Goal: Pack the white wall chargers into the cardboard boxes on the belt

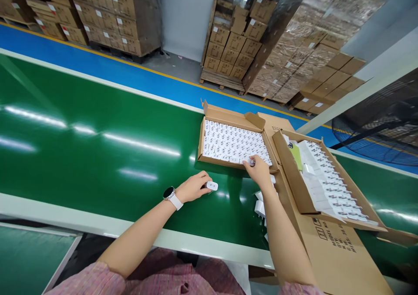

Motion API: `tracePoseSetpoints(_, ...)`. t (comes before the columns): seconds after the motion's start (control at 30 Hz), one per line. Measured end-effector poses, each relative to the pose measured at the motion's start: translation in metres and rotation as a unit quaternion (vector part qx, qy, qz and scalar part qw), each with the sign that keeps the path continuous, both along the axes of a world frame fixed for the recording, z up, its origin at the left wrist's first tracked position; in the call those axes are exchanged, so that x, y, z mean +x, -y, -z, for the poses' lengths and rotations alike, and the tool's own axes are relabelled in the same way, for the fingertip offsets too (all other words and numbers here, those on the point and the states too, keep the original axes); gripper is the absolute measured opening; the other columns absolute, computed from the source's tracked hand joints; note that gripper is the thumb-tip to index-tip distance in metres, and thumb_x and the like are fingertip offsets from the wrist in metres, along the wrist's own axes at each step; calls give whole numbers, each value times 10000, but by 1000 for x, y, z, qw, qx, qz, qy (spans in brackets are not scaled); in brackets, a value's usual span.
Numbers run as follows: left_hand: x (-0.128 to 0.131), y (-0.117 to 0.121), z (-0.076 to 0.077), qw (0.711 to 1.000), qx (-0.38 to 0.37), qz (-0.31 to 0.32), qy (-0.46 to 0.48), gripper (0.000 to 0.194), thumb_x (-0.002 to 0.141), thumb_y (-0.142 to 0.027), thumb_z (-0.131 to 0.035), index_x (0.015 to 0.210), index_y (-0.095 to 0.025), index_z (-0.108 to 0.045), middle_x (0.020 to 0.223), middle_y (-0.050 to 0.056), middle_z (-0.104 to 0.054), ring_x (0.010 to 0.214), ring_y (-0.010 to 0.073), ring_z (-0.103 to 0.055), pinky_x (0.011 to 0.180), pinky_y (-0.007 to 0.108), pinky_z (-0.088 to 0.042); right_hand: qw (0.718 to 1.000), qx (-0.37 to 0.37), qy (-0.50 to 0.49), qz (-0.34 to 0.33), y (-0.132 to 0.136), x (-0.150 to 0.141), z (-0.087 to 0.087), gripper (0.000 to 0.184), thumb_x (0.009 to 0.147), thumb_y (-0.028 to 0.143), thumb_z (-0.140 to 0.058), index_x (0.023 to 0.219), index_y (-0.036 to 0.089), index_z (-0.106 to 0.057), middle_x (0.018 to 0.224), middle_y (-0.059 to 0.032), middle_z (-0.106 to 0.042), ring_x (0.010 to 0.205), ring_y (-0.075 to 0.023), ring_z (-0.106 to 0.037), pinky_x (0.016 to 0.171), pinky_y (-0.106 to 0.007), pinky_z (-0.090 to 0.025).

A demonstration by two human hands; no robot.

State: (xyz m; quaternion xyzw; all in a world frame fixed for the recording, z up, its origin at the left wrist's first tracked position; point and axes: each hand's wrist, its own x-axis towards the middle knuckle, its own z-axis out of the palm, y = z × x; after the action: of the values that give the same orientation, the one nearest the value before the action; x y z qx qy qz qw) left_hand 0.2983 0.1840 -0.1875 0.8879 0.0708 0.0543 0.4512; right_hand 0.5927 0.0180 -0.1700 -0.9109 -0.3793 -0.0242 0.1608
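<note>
My left hand (pixel 193 187), with a watch on its wrist, grips a small white charger (pixel 212 186) just above the green surface. Two small dark slots show on the charger's end face. My right hand (pixel 260 171) is at the front right corner of an open cardboard box (pixel 200 142), its fingers closed on another white charger (pixel 251 162). Tight rows of white chargers (pixel 233 139) fill that box, their slotted ends facing up. Beside my right forearm lie several loose chargers (pixel 260 208), partly hidden by the arm.
To the right, a second open box (pixel 295 190) holds chargers with prongs showing, plus white sheets. It rests on a large printed carton (pixel 342 260). A fan (pixel 379 129) stands at the far right. Stacked cartons (pixel 225 47) are behind the green conveyor belt (pixel 81 155).
</note>
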Motion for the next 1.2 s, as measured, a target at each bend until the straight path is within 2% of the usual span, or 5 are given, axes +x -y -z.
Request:
tracePoseSetpoints(0.17,0,-1,1,1000,-2,-7,3,149,985,-302,-624,1102,-214,-653,1164,57,-629,855,198,-673,782,340,-530,992,-102,-13,75,-26,-3,-6,301,921,359,-578,1023,140,-759,928,-181,-741,1028,-328,-673,929,-402,-488)
tracePoseSetpoints(0.8,2,8,3,1000,2,8,-10,153,1003,-311,-585,1095,-208,-649,1058,55,-665,857,215,-660,778,331,-518,980,-93,-128,120,-17,-15,-21,470,985,432,-485,1370,173,-559,1174,-139,-742,1123,-317,-670,1045,-460,-447)
tracePoseSetpoints(0.93,3,10,5,1000,16,-5,2,168,988,-269,-592,1139,-217,-643,1057,53,-674,915,232,-679,832,343,-539,992,13,-110,-56,-3,-63,-20,431,954,442,-561,1313,208,-607,1254,-143,-689,1165,-317,-628,1032,-475,-471)
tracePoseSetpoints(1.07,2,11,7,999,30,-13,5,247,977,-232,-612,1224,-226,-626,1106,66,-683,1002,249,-694,898,364,-556,927,2,-223,-303,6,-128,-4,351,939,377,-621,1273,268,-630,1156,-77,-693,875,-226,-661,804,-371,-554)
tracePoseSetpoints(1.2,1,9,6,999,47,-25,11,335,1005,-279,-602,1337,-245,-603,1196,77,-680,1108,270,-684,980,390,-550,964,51,-136,-221,16,-112,-9,229,964,291,-550,1167,242,-644,1109,-96,-678,988,-258,-655,889,-384,-545)
